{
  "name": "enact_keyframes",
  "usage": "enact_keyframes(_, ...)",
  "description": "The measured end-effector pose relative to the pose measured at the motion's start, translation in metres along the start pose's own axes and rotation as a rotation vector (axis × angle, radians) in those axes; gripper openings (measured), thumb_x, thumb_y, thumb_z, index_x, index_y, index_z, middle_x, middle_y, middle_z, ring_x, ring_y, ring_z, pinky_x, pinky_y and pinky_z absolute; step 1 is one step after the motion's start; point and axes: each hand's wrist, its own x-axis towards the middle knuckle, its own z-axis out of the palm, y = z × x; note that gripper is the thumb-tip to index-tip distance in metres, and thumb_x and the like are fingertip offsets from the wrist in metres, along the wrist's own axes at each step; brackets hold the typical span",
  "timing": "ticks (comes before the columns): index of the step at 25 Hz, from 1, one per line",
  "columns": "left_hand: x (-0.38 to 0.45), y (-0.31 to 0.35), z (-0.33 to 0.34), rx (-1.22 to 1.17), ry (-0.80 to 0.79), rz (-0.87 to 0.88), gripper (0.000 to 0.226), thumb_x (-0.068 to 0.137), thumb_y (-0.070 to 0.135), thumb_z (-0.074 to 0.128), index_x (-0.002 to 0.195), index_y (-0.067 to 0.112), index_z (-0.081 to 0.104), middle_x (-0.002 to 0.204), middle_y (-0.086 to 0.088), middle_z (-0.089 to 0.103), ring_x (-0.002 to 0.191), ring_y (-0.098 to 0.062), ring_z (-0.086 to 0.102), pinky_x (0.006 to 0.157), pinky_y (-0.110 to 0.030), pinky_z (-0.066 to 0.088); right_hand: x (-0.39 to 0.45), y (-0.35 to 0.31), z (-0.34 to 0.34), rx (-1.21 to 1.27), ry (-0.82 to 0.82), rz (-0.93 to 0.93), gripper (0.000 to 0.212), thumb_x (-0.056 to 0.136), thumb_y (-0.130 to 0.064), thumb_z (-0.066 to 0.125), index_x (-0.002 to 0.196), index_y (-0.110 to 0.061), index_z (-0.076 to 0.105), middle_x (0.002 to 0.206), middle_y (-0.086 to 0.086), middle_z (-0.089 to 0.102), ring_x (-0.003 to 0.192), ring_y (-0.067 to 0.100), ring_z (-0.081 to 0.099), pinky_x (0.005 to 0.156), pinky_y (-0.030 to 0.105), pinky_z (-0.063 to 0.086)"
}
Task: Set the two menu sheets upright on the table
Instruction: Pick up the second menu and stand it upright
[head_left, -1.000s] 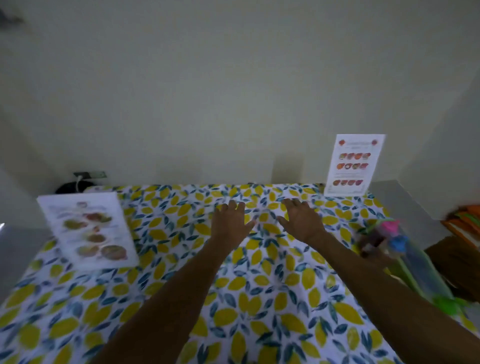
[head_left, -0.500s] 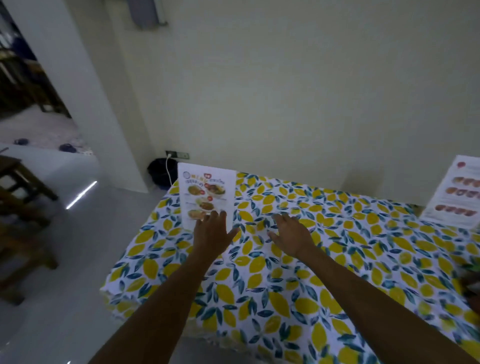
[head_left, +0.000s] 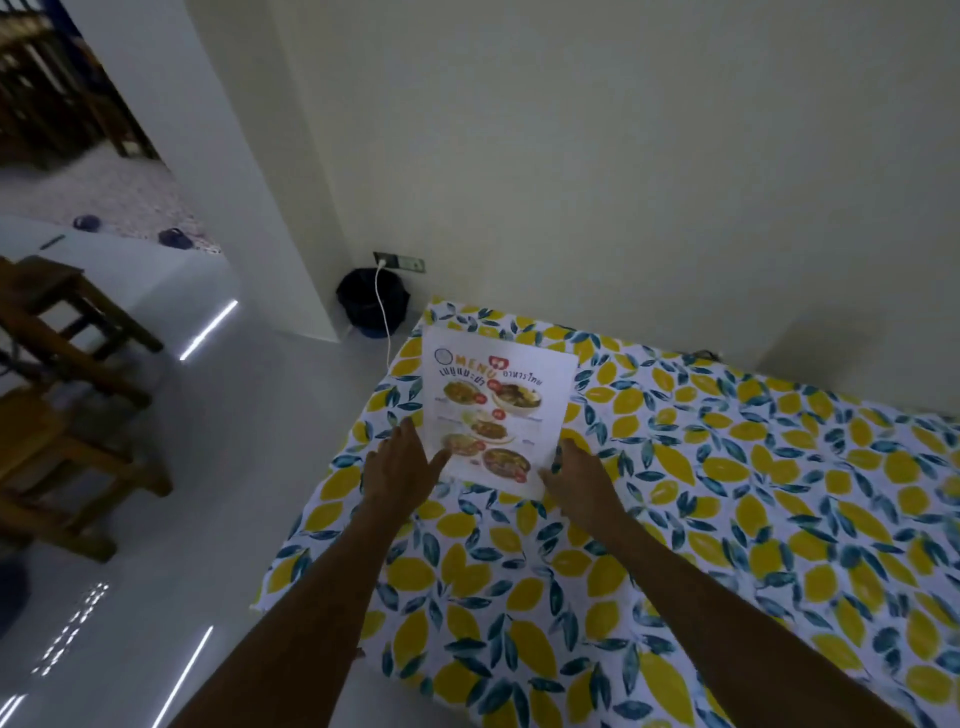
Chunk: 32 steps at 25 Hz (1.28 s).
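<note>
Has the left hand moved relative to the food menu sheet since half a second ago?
Yes. The left hand has slid left, off the menu sheet, to its left edge.

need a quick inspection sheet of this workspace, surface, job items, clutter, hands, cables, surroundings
surface: table under a white cloth printed with yellow lemons and blue-green leaves, set against the wall.
job's things: one white paper menu sheet with food photos lying flat near the far left corner; the second sheet is not in view.
clutter: nothing seen on the cloth besides the sheet.
hands: left hand open at the sheet's lower left edge; right hand open at its lower right corner; neither has gripped it.
cables: white cable running down from the dark wall socket.
surroundings: black bin in the corner, brown wooden chairs on the left, glossy pale floor.
</note>
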Motion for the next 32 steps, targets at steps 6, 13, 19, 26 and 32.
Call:
enact_keyframes(6,0.065,-0.002,-0.004,-0.306,-0.018,0.063,0.065,0.092,0.039,0.062,0.148,0.017,0.036,0.137,-0.014,0.06,0.121,-0.035,0.06,0.096,-0.045,0.05,0.019,-0.005,0.015,0.197,0.143,0.037,0.016,0.093,-0.027,0.058,0.093,-0.012,0.053,0.068,0.002,0.055,0.059,0.016,0.054,0.052,0.032,0.046)
enact_keyframes(13,0.127,0.009,-0.045,-0.393,0.027,0.226,0.037,0.087,0.036,0.071,0.117,0.015,0.063,0.111,-0.006,0.075,0.097,-0.026,0.071,0.081,-0.039,0.057,0.071,-0.029,-0.006,0.212,0.251,0.07,0.027,0.092,-0.031,0.059,0.079,-0.012,0.045,0.07,0.01,0.06,0.058,0.022,0.057,0.052,0.044,0.049)
enact_keyframes(19,0.25,0.001,-0.069,-0.405,0.032,0.377,0.03,0.092,0.029,0.061,0.121,0.034,0.056,0.107,0.001,0.074,0.09,-0.02,0.071,0.077,-0.046,0.059,0.161,-0.085,-0.04,0.178,0.373,0.077,0.015,0.089,-0.008,0.054,0.082,-0.008,0.041,0.057,-0.003,0.039,0.048,0.013,0.038,0.049,0.035,0.032)
enact_keyframes(26,0.372,0.006,-0.086,-0.402,0.016,0.471,0.022,0.088,0.039,0.063,0.107,0.029,0.057,0.098,-0.003,0.074,0.083,-0.021,0.07,0.073,-0.045,0.06,0.258,-0.123,-0.036,0.104,0.505,0.133,0.037,0.081,-0.021,0.044,0.105,0.004,0.058,0.082,0.028,0.065,0.073,0.041,0.061,0.061,0.033,0.035)
enact_keyframes(32,0.424,0.004,-0.071,-0.399,-0.004,0.458,0.02,0.086,0.034,0.065,0.103,0.027,0.056,0.093,-0.006,0.074,0.078,-0.024,0.071,0.069,-0.047,0.06,0.308,-0.131,-0.027,-0.012,0.471,0.214,0.015,0.087,-0.008,0.047,0.095,0.001,0.056,0.08,0.027,0.061,0.073,0.041,0.058,0.066,0.032,0.032)
